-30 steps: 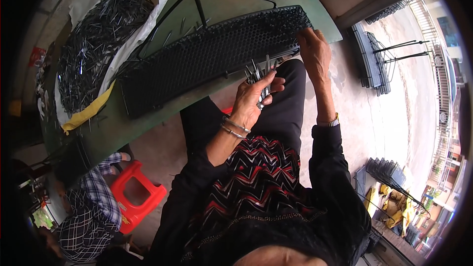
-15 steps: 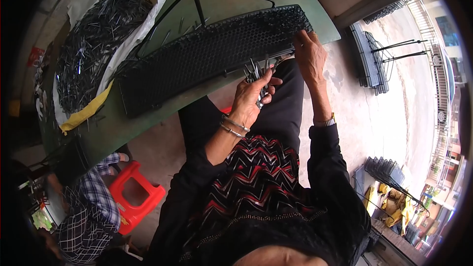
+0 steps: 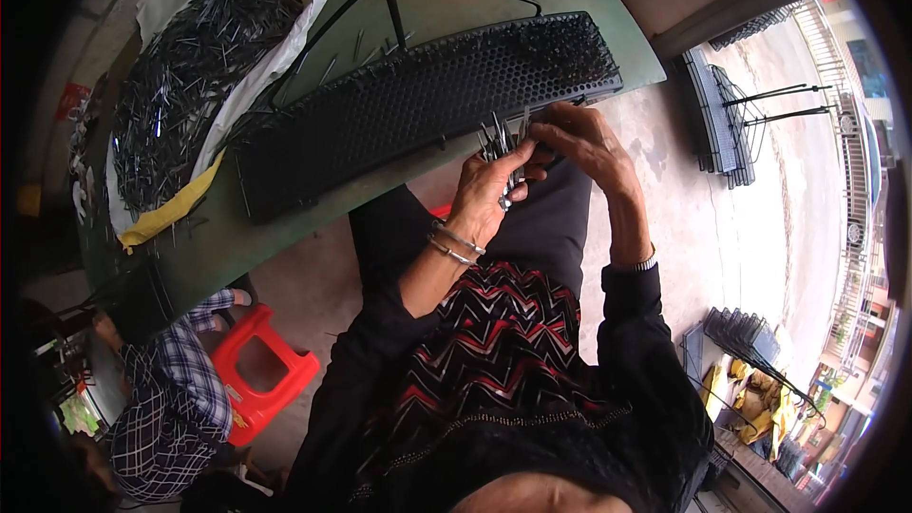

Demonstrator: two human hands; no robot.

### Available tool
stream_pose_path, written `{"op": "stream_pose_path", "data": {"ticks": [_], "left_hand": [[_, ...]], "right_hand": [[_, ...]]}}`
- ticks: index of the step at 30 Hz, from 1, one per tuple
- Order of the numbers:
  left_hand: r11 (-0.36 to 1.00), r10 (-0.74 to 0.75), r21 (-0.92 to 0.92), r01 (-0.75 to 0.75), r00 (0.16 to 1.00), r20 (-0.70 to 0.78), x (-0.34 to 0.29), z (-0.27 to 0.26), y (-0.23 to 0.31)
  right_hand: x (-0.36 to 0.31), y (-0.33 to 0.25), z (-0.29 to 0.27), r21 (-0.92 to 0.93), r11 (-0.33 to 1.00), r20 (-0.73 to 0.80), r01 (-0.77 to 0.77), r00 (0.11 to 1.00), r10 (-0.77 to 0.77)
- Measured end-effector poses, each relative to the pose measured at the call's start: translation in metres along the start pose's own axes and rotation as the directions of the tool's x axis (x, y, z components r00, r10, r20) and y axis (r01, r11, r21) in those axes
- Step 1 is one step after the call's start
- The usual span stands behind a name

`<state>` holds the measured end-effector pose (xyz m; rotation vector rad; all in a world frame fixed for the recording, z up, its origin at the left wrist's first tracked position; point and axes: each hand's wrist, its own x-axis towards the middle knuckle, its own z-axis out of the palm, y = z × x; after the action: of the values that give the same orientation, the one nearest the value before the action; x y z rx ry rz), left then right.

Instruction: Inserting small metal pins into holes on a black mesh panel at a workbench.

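My left hand (image 3: pixel 486 192) is closed round a bunch of thin, shiny dark pins (image 3: pixel 496 140), their ends sticking up past the thumb. My right hand (image 3: pixel 587 144) has its thumb and fingers pinched at the top of that bunch; whether a pin sits in the pinch is too small to tell. Just beyond both hands lies a long black perforated panel (image 3: pixel 380 109) on the green table (image 3: pixel 223 252). Its right end is crowded with small upright dark pieces, while rows of open holes show along the middle. Thin black rods rise behind the panel.
A white sack (image 3: pixel 318 14) with a yellow edge holds a heap of dark pins (image 3: pixel 195 85) at the left. Beside the table stands a red stool (image 3: pixel 304 370), near a person in checked clothes (image 3: pixel 157 451). Stacked black racks (image 3: pixel 712 119) are on the floor at right.
My right hand has come away from the panel's right end, down and toward me, to the pins in my left hand. The left hand has barely moved.
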<state>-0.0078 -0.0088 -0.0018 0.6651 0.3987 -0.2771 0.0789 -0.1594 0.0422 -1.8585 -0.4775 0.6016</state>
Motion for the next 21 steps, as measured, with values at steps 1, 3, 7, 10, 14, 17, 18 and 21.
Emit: {"op": "stream_pose_path", "data": {"ticks": [1, 3, 7, 10, 14, 17, 18, 21], "left_hand": [[1.0, 0.0, 0.0, 0.0, 1.0, -0.001, -0.003, 0.003, 0.002], [0.996, 0.015, 0.085, -0.008, 0.996, -0.083, -0.009, 0.008, 0.008], [1.0, 0.01, 0.021, -0.008, 0.995, -0.094, -0.006, 0.003, 0.016], [0.998, 0.054, 0.02, -0.053, 0.997, -0.06, -0.003, -0.003, 0.019], [0.998, -0.001, -0.069, -0.007, 0.993, -0.118, 0.009, -0.013, 0.01], [0.991, 0.016, -0.132, -0.03, 0.995, -0.1, 0.013, -0.015, 0.005], [0.985, 0.018, -0.171, -0.035, 0.995, -0.096, 0.014, -0.015, 0.004], [0.983, -0.002, -0.183, -0.018, 0.994, -0.11, 0.012, -0.01, 0.006]], "right_hand": [[0.001, -0.003, 0.0, -0.017, 1.0, 0.017, -0.003, 1.0, 0.004], [0.002, -0.008, 0.001, 0.051, 0.998, 0.016, -0.035, 0.999, 0.034], [0.007, -0.013, 0.003, 0.062, 0.998, -0.015, 0.021, 1.0, -0.02], [0.012, -0.021, 0.009, 0.053, 0.996, -0.229, 0.076, 0.971, -0.062], [0.038, -0.011, 0.011, -0.044, 0.979, -0.544, 0.201, 0.817, -0.192], [0.062, -0.001, 0.015, -0.147, 0.958, -0.637, 0.245, 0.718, -0.281], [0.071, 0.006, 0.016, -0.15, 0.958, -0.634, 0.244, 0.72, -0.282], [0.088, 0.022, 0.02, -0.258, 0.939, -0.662, 0.227, 0.666, -0.343]]}}
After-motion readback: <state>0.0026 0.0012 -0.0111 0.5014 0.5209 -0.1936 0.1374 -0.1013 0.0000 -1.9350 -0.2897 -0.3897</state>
